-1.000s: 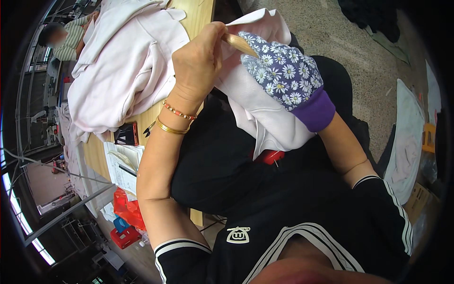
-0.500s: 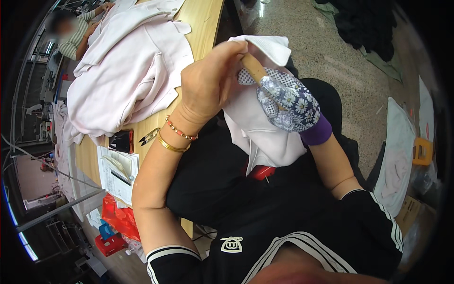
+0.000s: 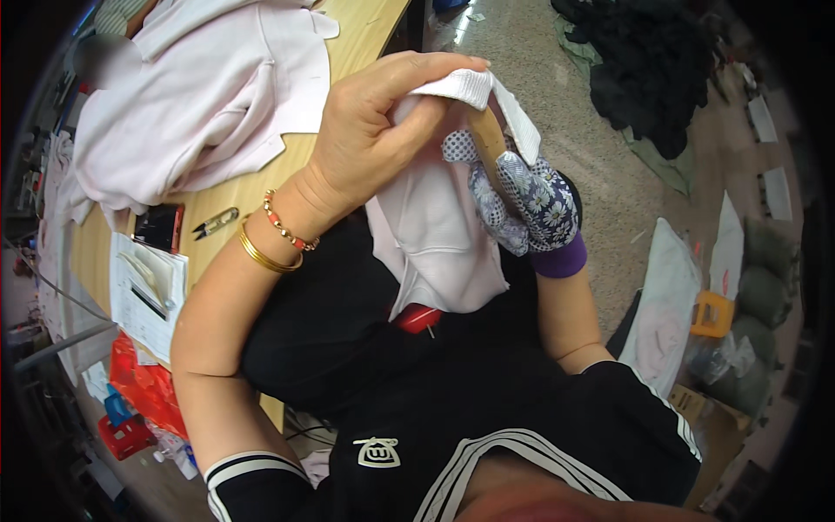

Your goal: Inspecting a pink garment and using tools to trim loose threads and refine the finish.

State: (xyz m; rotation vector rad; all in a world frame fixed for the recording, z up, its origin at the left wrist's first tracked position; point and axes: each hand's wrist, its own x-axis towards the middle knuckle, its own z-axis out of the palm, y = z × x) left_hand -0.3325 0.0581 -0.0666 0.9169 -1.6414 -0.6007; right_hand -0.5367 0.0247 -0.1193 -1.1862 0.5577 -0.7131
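Left grip [image 3: 374, 122] pinches pink cloth [image 3: 439, 248], gloved right grip [image 3: 526, 200] clasps a wooden stick [image 3: 489, 139], white emblem [image 3: 378, 453] on the black shirt [image 3: 548, 426]!

Room right, clutter left

Between the left hand [image 3: 370, 130] and the right hand [image 3: 529, 207], pink fabric [image 3: 430, 239] and a wooden stick [image 3: 489, 143] block the gap. Floor [image 3: 613, 213] lies open beyond the right hand, until a black cloth heap [image 3: 648, 74]. Leftward, a garment [image 3: 217, 96], snips [image 3: 216, 224] and papers [image 3: 152, 324] obstruct the table [image 3: 361, 42], leaving a bare strip beside its edge.
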